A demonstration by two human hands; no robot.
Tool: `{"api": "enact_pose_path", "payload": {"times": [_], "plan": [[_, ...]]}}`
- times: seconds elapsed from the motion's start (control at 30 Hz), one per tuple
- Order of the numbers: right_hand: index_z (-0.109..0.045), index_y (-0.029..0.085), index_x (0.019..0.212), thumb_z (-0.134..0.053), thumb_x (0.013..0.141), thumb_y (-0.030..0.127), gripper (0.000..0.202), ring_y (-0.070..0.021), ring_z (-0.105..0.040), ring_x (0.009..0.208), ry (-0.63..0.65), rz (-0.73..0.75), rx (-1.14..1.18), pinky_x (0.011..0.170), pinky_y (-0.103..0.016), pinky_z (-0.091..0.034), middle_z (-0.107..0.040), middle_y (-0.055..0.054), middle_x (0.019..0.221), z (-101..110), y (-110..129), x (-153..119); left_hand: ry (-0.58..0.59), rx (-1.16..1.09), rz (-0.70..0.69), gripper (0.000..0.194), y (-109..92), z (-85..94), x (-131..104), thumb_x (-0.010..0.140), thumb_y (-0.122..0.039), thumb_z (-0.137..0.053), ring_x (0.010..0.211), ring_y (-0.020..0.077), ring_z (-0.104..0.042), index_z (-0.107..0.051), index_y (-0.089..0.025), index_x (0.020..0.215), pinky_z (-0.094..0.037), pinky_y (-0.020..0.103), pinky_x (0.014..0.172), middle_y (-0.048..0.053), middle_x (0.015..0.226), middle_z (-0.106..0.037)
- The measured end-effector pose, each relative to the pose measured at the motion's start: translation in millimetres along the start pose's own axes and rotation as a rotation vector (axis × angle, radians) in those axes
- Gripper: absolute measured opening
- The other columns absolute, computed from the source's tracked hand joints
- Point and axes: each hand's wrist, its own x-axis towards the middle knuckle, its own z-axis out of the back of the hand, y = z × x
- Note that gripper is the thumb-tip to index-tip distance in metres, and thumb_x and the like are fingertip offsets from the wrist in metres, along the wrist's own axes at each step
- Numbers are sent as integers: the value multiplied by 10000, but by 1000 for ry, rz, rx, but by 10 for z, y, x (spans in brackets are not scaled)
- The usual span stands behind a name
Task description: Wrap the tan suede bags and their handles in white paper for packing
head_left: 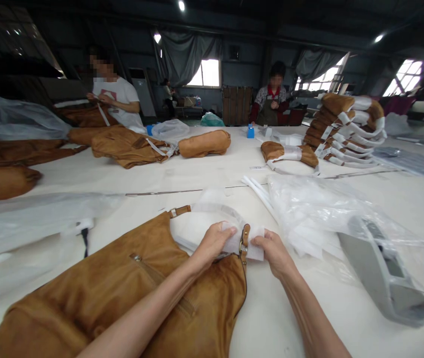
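Observation:
A large tan handbag (122, 288) with a zip pocket lies on the white table in front of me. Its handle (215, 208), wrapped in white material, arches away from me between two buckled leather tabs. At the right strap tab (245, 238), a thin white sheet of wrapping (256, 248) passes behind the buckle and shows on both sides. My left hand (215, 242) pinches the sheet's left part inside the handle loop. My right hand (272, 250) pinches its right end, just outside the tab. Both hands are closed.
Clear plastic bags and white sheets (309, 214) lie to the right, beside a grey tape dispenser (379, 273). Wrapped bags (341, 129) are stacked at the back right. More tan bags (130, 145) lie back left. Two people (117, 99) stand beyond the table.

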Motion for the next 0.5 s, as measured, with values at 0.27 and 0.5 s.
{"api": "enact_pose_path", "payload": {"times": [0.27,0.5], "plan": [[-651,160,723,-681,566,282,201,-135,-504,522,42,-14,-26,505,-255,-420,-606,14,587,-19,76,-59,79,72,-77,365,-20,-75,-64,676,-449,-773,688,165,-547,-671,-121,798,-417,253,640,42,742,-643],[-706,160,793,-656,738,500,348,-212,-629,708,193,8,98,598,-289,-496,-704,-69,743,65,108,-63,41,-82,-5,325,27,-23,-39,582,-343,-822,603,134,-532,-634,-122,728,-406,235,571,10,652,-610]]}}
